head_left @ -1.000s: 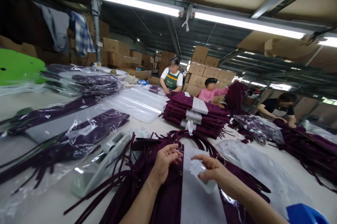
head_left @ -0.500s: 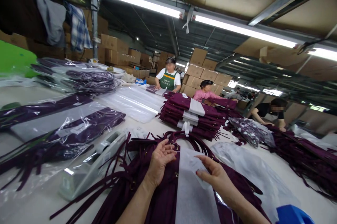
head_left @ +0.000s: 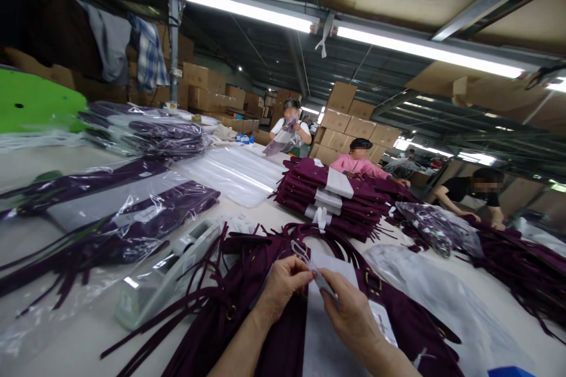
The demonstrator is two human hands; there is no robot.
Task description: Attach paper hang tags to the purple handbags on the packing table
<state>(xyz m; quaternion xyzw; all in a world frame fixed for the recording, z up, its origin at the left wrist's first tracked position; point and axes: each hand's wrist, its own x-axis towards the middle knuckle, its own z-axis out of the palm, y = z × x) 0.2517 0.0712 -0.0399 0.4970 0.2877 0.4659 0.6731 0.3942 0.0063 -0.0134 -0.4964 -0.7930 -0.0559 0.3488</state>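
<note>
A purple fringed bag (head_left: 283, 335) lies in front of me with a strip of white paper (head_left: 329, 335) down its middle. Over it, my left hand (head_left: 283, 289) pinches the thin loop of a small pale tag (head_left: 325, 287). My right hand (head_left: 349, 312) grips the tag's body between thumb and fingers, its fingertips almost touching the left ones. Beyond the fingers the loop stands near the bag's curved handles (head_left: 336, 241). How the loop joins the bag is too small to tell. A white card (head_left: 382, 321) lies beside my right wrist.
Folded purple bags (head_left: 327, 194) are stacked ahead. Bags in clear plastic (head_left: 132, 217) lie left, near a pale plastic tool (head_left: 163, 276). Crumpled plastic (head_left: 433, 288) spreads to the right. Three co-workers are across the table, one in a pink top (head_left: 356, 163).
My hands have come together over the bag, and the left fingers have closed on the tag's loop. A far co-worker has lifted a plastic-wrapped item. My view has shifted slightly left.
</note>
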